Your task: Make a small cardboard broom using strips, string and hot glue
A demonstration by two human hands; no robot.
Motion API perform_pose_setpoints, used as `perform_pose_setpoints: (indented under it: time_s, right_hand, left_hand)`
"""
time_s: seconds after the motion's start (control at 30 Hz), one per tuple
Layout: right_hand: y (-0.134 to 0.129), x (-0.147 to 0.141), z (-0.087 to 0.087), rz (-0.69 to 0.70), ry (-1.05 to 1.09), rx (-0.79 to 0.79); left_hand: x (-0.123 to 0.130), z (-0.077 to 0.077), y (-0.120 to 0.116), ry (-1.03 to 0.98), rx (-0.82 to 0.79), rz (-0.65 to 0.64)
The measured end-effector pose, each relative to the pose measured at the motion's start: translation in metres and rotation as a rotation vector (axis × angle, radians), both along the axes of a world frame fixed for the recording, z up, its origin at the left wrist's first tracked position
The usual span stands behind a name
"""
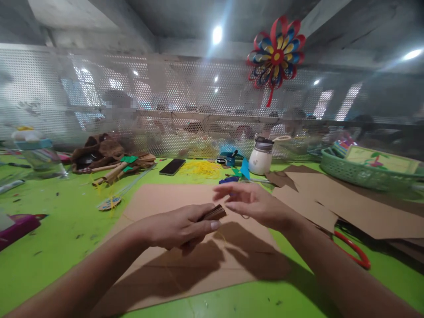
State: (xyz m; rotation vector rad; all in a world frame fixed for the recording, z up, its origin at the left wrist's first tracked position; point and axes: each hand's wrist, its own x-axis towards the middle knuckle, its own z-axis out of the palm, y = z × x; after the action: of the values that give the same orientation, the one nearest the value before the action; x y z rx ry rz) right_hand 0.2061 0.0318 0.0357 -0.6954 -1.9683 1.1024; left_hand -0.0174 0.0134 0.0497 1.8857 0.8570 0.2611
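Observation:
My left hand (185,227) is wrapped round a small brown rolled or folded piece (215,213), its end sticking out between thumb and fingers. Just to the right, my right hand (253,203) hovers with its fingers apart and nothing visible in them, close to the end of the brown piece. Below both hands lies a large sheet of light brown cardboard (159,274) with fold lines. A thin yellow strand shows under my left hand.
Red-handled scissors (353,249) lie by cardboard pieces (364,203) on the right, before a green basket (359,170). Behind are a phone (172,167), yellow shreds (200,169) and a white jar (260,157). Brown paper rolls (115,172) and a plastic jar (41,154) stand left.

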Motion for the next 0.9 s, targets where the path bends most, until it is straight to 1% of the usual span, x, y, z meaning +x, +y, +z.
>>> perform_pose_setpoints:
  time_s: [0.07, 0.13, 0.23, 0.33, 0.4, 0.53, 0.6, 0.63, 0.7, 0.77, 0.9]
  right_hand:
    - [0.000, 0.000, -0.001, 0.071, -0.042, -0.111]
    - [0.002, 0.001, -0.002, 0.060, -0.089, -0.154]
    - [0.008, 0.009, 0.000, -0.017, -0.184, -0.126]
    - [0.013, 0.020, 0.004, -0.043, -0.237, -0.068]
    - [0.013, 0.025, 0.005, -0.005, -0.147, -0.073]
    - [0.009, 0.019, 0.001, 0.204, 0.294, -0.200]
    - [0.005, 0.010, -0.002, 0.292, 0.408, -0.253]
    - [0.003, 0.006, -0.003, 0.303, 0.432, -0.268]
    - [0.000, 0.000, -0.003, 0.247, 0.473, -0.291]
    - [-0.001, -0.001, 0.000, 0.138, 0.539, -0.304]
    - [0.003, 0.010, 0.011, -0.021, 0.646, -0.321]
  left_hand:
    - [0.002, 0.000, 0.000, -0.005, 0.030, -0.020]
    - [0.003, -0.001, 0.000, -0.013, 0.073, -0.016]
    - [0.003, -0.004, 0.003, -0.011, 0.119, -0.017]
    - [-0.001, -0.009, 0.008, 0.007, 0.179, 0.002]
    - [-0.004, -0.013, 0.011, 0.015, 0.205, 0.007]
    - [-0.005, -0.017, 0.010, 0.049, 0.162, -0.015]
    - [-0.002, -0.018, 0.007, 0.052, 0.159, -0.024]
    - [-0.001, -0.019, 0.006, 0.050, 0.164, -0.034]
    - [0.002, -0.021, 0.003, 0.053, 0.170, -0.051]
    - [0.003, -0.023, 0.003, 0.051, 0.182, -0.055]
    - [0.002, -0.027, 0.005, 0.032, 0.194, -0.034]
